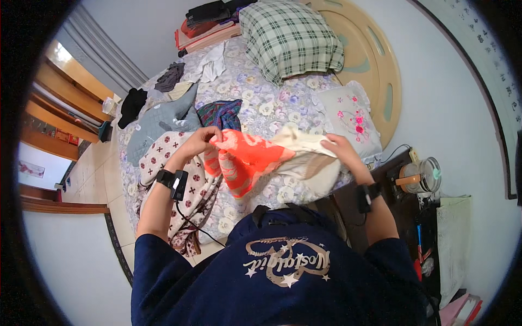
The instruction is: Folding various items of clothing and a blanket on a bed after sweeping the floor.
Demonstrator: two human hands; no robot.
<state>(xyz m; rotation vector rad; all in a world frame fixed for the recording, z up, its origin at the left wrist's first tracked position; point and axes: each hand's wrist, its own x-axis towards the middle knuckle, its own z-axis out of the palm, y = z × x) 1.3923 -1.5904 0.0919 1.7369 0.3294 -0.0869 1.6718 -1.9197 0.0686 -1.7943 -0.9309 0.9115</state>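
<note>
My left hand [200, 143] pinches the edge of a bright orange-red patterned cloth [255, 157], lifted above the bed with its folds hanging down. At the other side, my right hand [343, 151] grips the upper edge of a cream fabric piece [310, 157] with a beige patch. The two fabrics meet between my hands; whether they are one article cannot be told. Below my left wrist, a white blanket with dark red motifs [195, 191] spills over the bed's edge. A dark blue and red patterned cloth [222, 114] lies just beyond my left hand.
The floral-sheeted bed [265, 95] bears a plaid-covered bundle [289, 40], an embroidered pillow [352, 118], a grey-blue quilted item [163, 118] and several crumpled garments [171, 76]. On the right, a dark bedside table [367, 212] holds a glass jar [420, 175]. Tiled floor [91, 175] runs along the left.
</note>
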